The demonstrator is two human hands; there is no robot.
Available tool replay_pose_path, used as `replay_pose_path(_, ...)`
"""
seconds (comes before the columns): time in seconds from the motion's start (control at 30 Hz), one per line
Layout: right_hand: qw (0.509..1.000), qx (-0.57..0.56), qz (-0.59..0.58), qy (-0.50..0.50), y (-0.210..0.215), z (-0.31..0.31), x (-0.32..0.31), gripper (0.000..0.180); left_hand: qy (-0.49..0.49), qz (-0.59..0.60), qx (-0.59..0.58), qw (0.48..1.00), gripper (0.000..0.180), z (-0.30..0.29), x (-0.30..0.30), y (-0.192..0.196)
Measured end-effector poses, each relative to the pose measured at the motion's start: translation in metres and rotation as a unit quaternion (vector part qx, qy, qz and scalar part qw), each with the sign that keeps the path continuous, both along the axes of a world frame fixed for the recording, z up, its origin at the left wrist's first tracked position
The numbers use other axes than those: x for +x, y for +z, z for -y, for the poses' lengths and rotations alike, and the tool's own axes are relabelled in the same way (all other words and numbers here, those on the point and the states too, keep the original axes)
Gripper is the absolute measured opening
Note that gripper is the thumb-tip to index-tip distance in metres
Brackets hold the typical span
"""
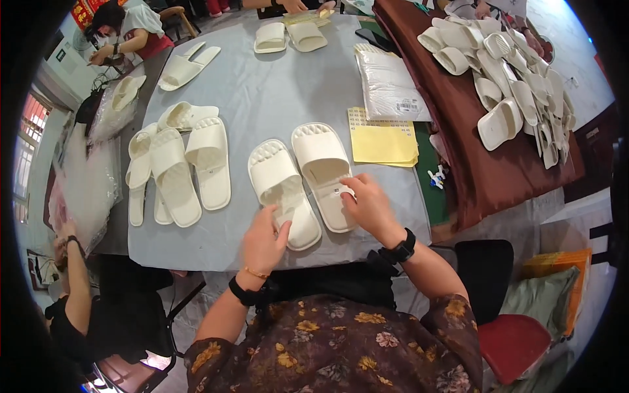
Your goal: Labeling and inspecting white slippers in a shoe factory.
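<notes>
Two cream slide slippers lie side by side in front of me, toes pointing away. By the outer edge of the left slipper is my left hand, its thumb apart from the fingers; slight blur hides whether it touches. Over the insole of the right slipper my right hand bends its thumb and index finger close together beside a small printed size sticker. Whether something small sits between those fingertips is unclear. Yellow sticker sheets lie just beyond my right hand.
Several more slippers are grouped on the table's left side. A white plastic packet lies at the right, near a dark phone. A heap of slippers covers part of a brown surface. Co-workers' hands show at the far edge and left.
</notes>
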State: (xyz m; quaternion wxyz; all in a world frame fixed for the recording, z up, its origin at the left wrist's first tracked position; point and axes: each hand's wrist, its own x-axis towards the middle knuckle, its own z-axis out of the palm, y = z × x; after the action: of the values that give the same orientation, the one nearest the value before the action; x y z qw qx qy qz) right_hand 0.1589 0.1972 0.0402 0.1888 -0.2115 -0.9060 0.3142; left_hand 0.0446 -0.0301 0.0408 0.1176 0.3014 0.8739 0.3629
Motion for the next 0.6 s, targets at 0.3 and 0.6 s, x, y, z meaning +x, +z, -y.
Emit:
replay_pose_path(0.3,0.998,0.065,0.000,0.008,-0.017,-0.001,-0.023,0.009,-0.215,-0.238,0.120,0.940,0.027,-0.054,0.002,-0.015)
replay_pose_path(0.6,0.997,0.053,0.044,0.034,-0.015,-0.008,-0.027,0.009,-0.237,-0.208,0.075,0.946,0.036,-0.063,0.002,-0.026)
